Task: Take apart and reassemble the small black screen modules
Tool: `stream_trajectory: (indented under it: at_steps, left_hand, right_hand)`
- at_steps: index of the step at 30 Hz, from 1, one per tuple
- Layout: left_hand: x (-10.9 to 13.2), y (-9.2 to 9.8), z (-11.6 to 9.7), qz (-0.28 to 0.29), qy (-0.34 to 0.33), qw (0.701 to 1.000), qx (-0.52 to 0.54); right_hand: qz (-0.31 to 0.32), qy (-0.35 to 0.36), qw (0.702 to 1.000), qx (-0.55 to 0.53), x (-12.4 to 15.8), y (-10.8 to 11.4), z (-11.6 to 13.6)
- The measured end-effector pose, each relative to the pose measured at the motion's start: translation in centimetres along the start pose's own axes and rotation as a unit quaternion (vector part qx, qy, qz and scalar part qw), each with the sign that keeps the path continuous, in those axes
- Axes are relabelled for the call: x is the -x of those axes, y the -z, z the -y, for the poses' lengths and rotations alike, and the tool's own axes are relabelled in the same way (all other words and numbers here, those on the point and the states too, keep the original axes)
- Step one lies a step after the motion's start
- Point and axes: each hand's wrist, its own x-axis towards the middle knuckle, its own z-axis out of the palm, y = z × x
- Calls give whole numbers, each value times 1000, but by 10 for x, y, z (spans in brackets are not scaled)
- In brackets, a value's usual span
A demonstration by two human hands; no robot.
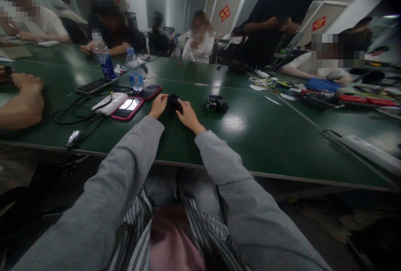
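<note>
Seated at a green desk, with an upright bottle off to the left and a pink-rimmed phone nearer. To the right, lying on the desk untouched, a module; already dealt with or still left, cannot tell. Straight ahead, between left grip and right grip, a black block. Right: apparently clamped on the block. Left: fingertips at its left side, cannot tell whether closed on it. Handling seemingly under way, release not yet done.

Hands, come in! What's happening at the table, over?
Right hand holding black thing. Left hand at its edge. Circuit block right, pink phone left; neither in the way.
</note>
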Motion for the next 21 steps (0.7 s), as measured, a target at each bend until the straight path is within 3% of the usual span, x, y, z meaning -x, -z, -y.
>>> stream_trajectory:
  at_steps: [3,6,8,10,13,18,21]
  left_hand:
    - [-1,1,1,2,12,1000,14]
    - [-1,1,2,7,15,1000,20]
    - [0,0,1,9,17,1000,18]
    - [0,-2,0,23,19,999,25]
    - [2,-6,-3,75,20,995,54]
    - [4,-2,-8,72,13,997,-24]
    - [8,0,-13,118,7,991,-57]
  right_hand:
    - [-104,-2,995,-12,-5,13,-3]
    - [-207,-63,976,-1,-7,25,-17]
    - [-197,-101,975,15,-5,28,-31]
    - [-144,-140,979,31,-1,28,-43]
    - [-94,-169,980,47,3,22,-52]
    - [-137,-143,977,79,2,16,-51]
    - [-159,-127,976,80,0,12,-49]
